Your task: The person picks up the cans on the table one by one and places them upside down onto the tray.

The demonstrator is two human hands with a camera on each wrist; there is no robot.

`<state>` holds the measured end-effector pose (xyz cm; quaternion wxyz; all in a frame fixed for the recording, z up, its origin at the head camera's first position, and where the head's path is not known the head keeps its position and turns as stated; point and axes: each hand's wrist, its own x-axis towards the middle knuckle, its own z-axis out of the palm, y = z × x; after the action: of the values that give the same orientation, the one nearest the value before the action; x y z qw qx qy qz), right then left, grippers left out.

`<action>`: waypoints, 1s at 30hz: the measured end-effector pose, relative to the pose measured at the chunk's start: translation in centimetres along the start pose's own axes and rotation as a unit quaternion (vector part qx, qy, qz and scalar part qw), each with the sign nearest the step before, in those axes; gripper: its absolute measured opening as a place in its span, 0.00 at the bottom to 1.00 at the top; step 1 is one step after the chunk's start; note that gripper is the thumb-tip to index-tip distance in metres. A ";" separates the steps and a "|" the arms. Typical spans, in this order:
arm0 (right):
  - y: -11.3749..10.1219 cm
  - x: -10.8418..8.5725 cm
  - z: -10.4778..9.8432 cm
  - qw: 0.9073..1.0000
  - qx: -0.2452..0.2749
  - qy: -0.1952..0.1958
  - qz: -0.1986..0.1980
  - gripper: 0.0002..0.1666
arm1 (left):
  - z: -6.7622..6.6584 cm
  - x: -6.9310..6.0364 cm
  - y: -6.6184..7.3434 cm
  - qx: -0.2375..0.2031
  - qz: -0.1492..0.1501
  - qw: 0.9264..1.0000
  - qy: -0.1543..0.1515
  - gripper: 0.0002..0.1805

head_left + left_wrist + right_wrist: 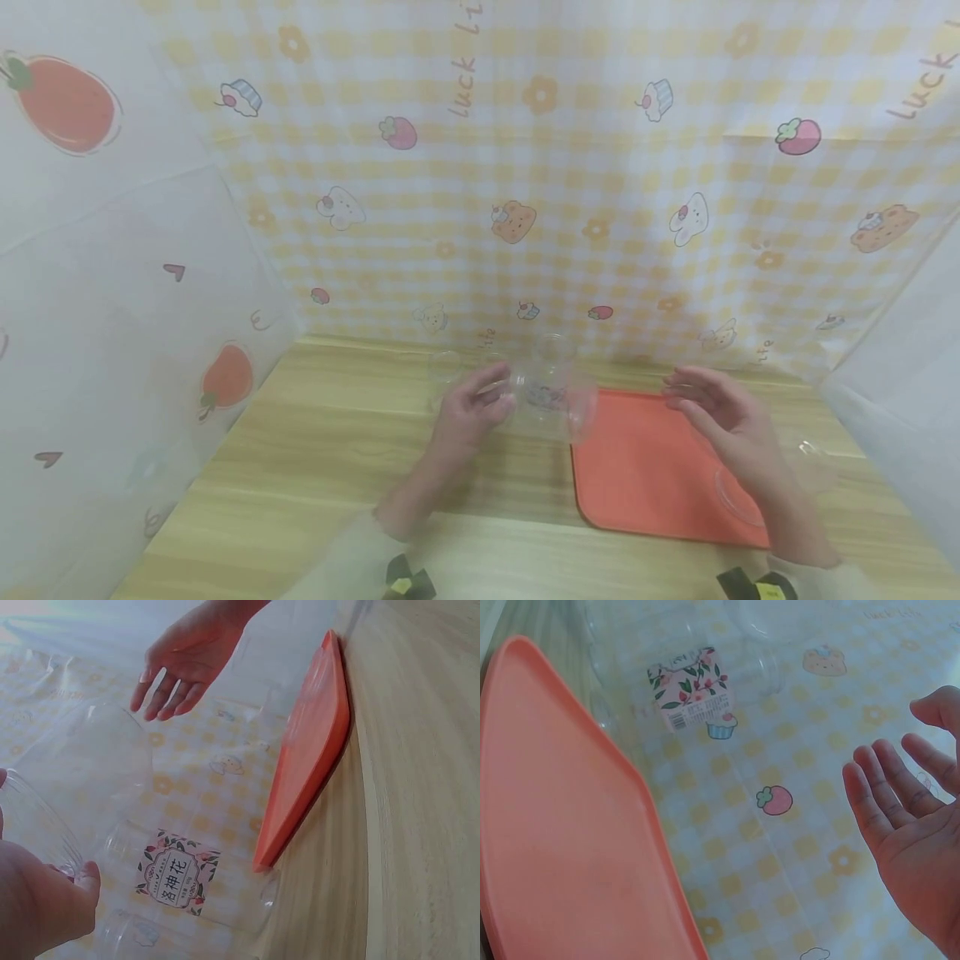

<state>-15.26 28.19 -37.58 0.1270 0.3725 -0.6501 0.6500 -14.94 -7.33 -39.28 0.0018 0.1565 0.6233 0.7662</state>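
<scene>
I'm watching the left hand [471, 410] gripping a clear container [97, 765]. Apart, at its three o'clock, the right hand [731, 425] is hovering, fingers loose, near an orange tray [637, 475].

Yellow-white checked backdrop cloth [450, 175] behind wood-grain tabletop [300, 450], cupcake prints [657, 100]; white left sheet [112, 333], heart prints [175, 271]; white right sheet [911, 392].

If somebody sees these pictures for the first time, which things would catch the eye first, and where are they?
Probably the bright orange tray, lying on the wooden table, right of centre in the head view. Next may come the yellow-checked cloth behind the table. Then the eye may find a clear jar with a floral label, left of the tray, and the left hand beside it, holding a clear plastic container.
</scene>
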 end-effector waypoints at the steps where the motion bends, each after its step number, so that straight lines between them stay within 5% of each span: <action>1: 0.0 0.0 0.1 1.000 0.002 0.000 0.001 0.26 | 0.1 0.0 0.0 -0.002 0.002 1.000 0.001 0.34; 30: 0.2 0.8 1.9 0.996 -0.030 0.005 0.081 0.27 | 2.0 0.7 -0.4 -0.029 -0.024 0.999 0.029 0.30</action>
<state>-15.36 26.14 -37.41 0.0883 0.3111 -0.6966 0.6404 -15.19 -5.15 -39.17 0.0064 0.1193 0.6045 0.7876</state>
